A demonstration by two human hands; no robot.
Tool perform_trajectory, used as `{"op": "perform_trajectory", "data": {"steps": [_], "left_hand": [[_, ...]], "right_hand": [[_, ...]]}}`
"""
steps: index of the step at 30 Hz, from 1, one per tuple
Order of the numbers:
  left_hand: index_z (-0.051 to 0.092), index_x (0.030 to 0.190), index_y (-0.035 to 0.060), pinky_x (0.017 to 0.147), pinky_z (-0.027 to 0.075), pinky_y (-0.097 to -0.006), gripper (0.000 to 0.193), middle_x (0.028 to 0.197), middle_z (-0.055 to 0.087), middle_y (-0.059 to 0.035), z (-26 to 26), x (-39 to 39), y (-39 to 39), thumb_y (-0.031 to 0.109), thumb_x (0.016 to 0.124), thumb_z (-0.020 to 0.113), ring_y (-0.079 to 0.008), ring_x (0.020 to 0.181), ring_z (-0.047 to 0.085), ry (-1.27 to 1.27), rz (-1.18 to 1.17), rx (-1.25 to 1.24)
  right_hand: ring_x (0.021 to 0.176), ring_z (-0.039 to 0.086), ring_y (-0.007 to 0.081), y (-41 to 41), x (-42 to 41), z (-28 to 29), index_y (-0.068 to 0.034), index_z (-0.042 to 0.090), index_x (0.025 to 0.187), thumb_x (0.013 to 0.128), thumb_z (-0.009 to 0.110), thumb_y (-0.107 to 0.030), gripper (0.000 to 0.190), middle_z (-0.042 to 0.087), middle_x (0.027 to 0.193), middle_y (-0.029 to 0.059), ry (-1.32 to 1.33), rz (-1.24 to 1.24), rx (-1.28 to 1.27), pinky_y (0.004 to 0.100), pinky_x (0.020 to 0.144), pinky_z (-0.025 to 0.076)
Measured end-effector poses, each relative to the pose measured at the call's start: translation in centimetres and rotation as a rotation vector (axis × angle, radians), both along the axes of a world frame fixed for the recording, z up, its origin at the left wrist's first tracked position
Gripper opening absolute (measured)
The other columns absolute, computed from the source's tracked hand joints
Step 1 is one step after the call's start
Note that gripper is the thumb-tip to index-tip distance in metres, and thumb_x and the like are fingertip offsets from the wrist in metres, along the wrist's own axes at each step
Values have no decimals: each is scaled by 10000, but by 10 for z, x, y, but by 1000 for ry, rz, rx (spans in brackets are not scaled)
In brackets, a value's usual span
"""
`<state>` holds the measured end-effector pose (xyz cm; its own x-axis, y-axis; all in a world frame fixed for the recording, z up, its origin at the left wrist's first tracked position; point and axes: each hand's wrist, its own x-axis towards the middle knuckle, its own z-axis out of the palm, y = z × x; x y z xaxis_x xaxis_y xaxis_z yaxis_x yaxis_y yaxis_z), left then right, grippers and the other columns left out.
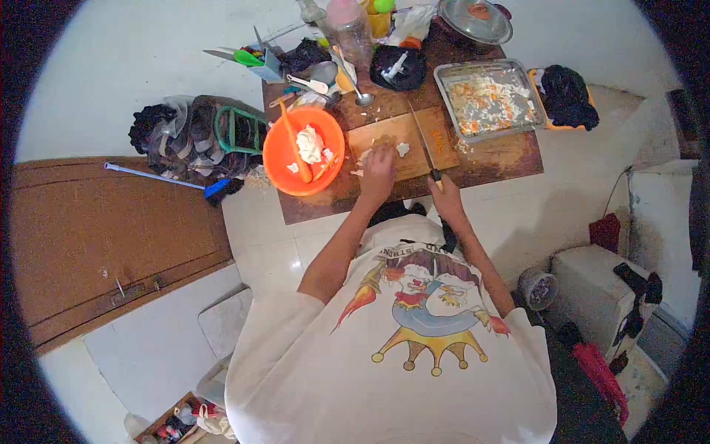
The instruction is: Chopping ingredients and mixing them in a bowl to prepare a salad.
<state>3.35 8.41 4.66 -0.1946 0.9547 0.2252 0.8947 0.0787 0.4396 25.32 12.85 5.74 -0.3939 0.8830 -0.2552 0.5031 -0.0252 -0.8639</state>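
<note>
My right hand (pixel 445 195) grips the handle of a kitchen knife (pixel 422 136), its blade pointing away from me over the right part of a wooden cutting board (pixel 410 125). On the board's left part rests my left hand (pixel 379 165), fingers down among pale food pieces; whether it pinches one is hidden. A white piece (pixel 402 149) lies between hand and blade, and orange bits (pixel 438 140) lie right of the knife. An orange bowl (pixel 272 166) left of the board holds a pale lump, white scraps and an orange utensil. Chopped white and orange food lies in a rectangular metal tray (pixel 541 123) at right.
Behind the board are a metal ladle (pixel 364 100), a black container (pixel 383 75), a plastic jar (pixel 354 39) and a lidded pot (pixel 477 25). A holder with knives (pixel 268 71) stands at back left. The wooden table's front edge (pixel 316 213) is near me.
</note>
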Motion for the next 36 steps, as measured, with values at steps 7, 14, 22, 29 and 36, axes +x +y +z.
{"op": "perform_trajectory", "data": {"steps": [7, 14, 22, 29, 36], "left_hand": [[663, 1212, 71, 981, 428, -477, 365, 1249, 628, -125, -23, -8, 23, 88, 849, 629, -355, 1163, 539, -13, -91, -127], [685, 1090, 49, 936, 462, -467, 272, 1180, 641, -120, -45, -8, 31, 163, 845, 718, -344, 1098, 563, -99, -14, -30], [648, 1160, 43, 946, 465, -474, 336, 1190, 622, -140, -48, -2, 36, 216, 876, 693, -354, 1092, 571, -100, 58, -19], [601, 1227, 24, 935, 467, -461, 396, 1215, 605, -138, -44, -7, 34, 219, 889, 668, -342, 1096, 566, -23, 63, -39], [600, 1217, 30, 917, 464, -450, 418, 1179, 607, -127, -46, -7, 38, 215, 854, 692, -321, 1077, 569, -65, 18, -33]], "right_hand": [[675, 660, 389, -18, 2, -11, 21, 555, 953, 1000, 602, -252, 281, 635, 720, 213, -91, 3, 89, 463, 606, 490], [853, 615, 536, -27, -15, 16, 60, 475, 1245, 1004, 559, -246, 399, 635, 900, 343, -88, 18, -78, 586, 744, 477], [957, 618, 534, -34, -37, 15, 59, 464, 1291, 1015, 533, -201, 385, 631, 1029, 361, -147, 54, -96, 576, 809, 494], [1008, 624, 519, -39, -27, 12, 77, 439, 1382, 1011, 541, -188, 468, 619, 1147, 360, -214, 142, -48, 534, 866, 514], [1017, 629, 494, -39, -11, 5, 58, 450, 1380, 1029, 514, -186, 432, 646, 1105, 315, -292, 155, -21, 527, 843, 496]]}}
